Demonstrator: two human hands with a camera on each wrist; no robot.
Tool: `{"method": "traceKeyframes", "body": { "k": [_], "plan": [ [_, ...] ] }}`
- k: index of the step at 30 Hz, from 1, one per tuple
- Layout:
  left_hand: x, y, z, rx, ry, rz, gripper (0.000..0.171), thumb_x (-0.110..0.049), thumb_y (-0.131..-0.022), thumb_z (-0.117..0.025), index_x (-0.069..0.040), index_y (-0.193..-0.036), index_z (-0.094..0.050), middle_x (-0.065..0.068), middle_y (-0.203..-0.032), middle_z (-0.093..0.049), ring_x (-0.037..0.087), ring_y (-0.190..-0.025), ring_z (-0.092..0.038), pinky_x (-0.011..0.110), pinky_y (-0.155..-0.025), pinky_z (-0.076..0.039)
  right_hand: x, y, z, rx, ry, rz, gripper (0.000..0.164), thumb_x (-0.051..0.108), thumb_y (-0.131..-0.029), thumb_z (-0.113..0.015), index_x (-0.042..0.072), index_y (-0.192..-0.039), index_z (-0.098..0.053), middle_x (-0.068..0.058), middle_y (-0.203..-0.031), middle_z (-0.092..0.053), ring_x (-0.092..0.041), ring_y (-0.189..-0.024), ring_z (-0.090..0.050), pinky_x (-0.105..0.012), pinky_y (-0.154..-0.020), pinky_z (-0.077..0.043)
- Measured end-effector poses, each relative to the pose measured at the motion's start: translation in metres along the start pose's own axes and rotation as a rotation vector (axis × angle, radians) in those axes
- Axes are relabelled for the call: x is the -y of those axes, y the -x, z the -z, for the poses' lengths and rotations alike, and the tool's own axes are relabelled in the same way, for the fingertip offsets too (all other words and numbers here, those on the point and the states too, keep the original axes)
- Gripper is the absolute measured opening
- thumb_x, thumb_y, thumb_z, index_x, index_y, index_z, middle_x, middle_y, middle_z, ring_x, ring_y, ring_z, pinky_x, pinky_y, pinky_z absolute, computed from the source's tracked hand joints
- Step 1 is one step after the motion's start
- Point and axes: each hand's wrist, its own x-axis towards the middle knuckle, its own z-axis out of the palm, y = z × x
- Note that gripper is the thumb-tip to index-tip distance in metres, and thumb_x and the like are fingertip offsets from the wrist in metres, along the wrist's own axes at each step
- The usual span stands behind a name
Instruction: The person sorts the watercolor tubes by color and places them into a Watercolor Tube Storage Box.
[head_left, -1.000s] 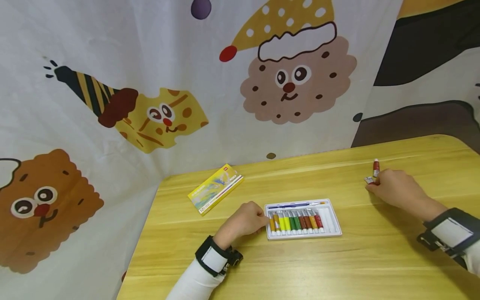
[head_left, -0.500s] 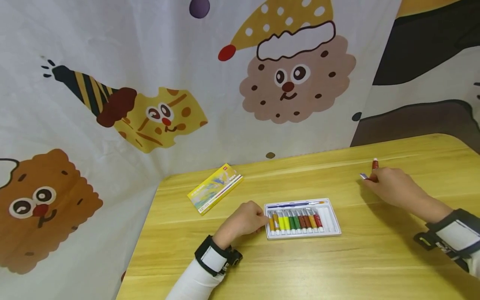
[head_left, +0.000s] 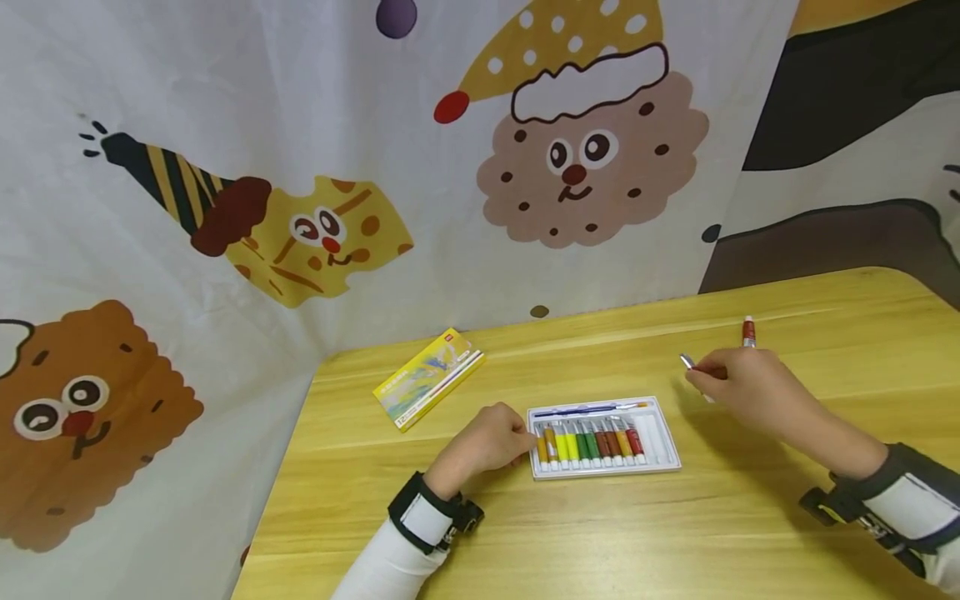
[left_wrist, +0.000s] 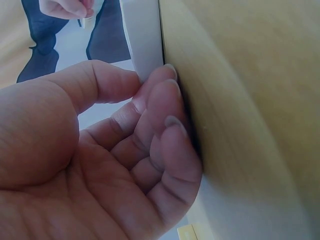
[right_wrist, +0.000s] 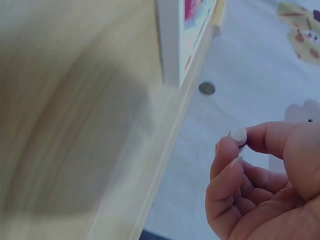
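Observation:
A white plastic tray lies on the table with a row of colored paint tubes and a blue-handled paintbrush above them. My left hand pinches the tray's left edge between thumb and index finger; the left wrist view shows this grip on the white rim. Raised over the table, to the right of the tray, my right hand pinches a small paint tube. Its white cap points at the right wrist camera, and the fingers hide most of its body.
Behind my right hand a red paint tube stands or lies on the wooden table. At the back left lies a yellow paint box. A cartoon-printed cloth hangs along the table's back edge.
My right hand has lifted the paint tube off the table and moved it left, closer to the tray. The left hand keeps its hold on the tray's edge, and the red tube stays behind.

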Motion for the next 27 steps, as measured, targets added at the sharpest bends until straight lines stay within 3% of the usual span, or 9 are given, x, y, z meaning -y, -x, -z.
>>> {"method": "traceKeyframes", "body": {
  "k": [6, 18, 27],
  "plan": [
    [0.0, 0.0, 0.001, 0.006, 0.0, 0.005, 0.035, -0.019, -0.096, -0.069, -0.006, -0.063, -0.067, -0.005, -0.05, -0.05, 0.01, -0.045, -0.039, 0.024, -0.045, -0.026, 0.019, 0.006, -0.011, 0.033, -0.063, 0.0, 0.016, 0.01, -0.094, -0.077, -0.006, -0.096, -0.077, -0.002, -0.079, -0.073, -0.013, -0.063, -0.056, -0.026, -0.052, -0.045],
    [0.002, 0.0, 0.001, 0.016, 0.004, 0.002, 0.037, -0.021, -0.097, -0.069, -0.006, -0.063, -0.065, -0.005, -0.05, -0.048, 0.01, -0.044, -0.04, 0.023, -0.044, -0.026, 0.036, 0.02, -0.042, 0.101, -0.065, 0.024, 0.018, 0.011, -0.092, -0.08, -0.003, -0.102, -0.077, 0.005, -0.069, -0.057, -0.009, -0.057, -0.041, -0.023, -0.049, -0.032],
    [0.0, 0.0, 0.0, 0.016, 0.016, 0.008, 0.036, -0.021, -0.097, -0.069, -0.007, -0.064, -0.066, -0.005, -0.051, -0.05, 0.01, -0.045, -0.041, 0.024, -0.045, -0.028, 0.04, 0.021, -0.054, 0.145, -0.083, 0.034, 0.015, 0.012, -0.092, -0.079, -0.002, -0.096, -0.076, 0.005, -0.07, -0.063, -0.008, -0.053, -0.042, -0.023, -0.048, -0.034]
  ]
}}
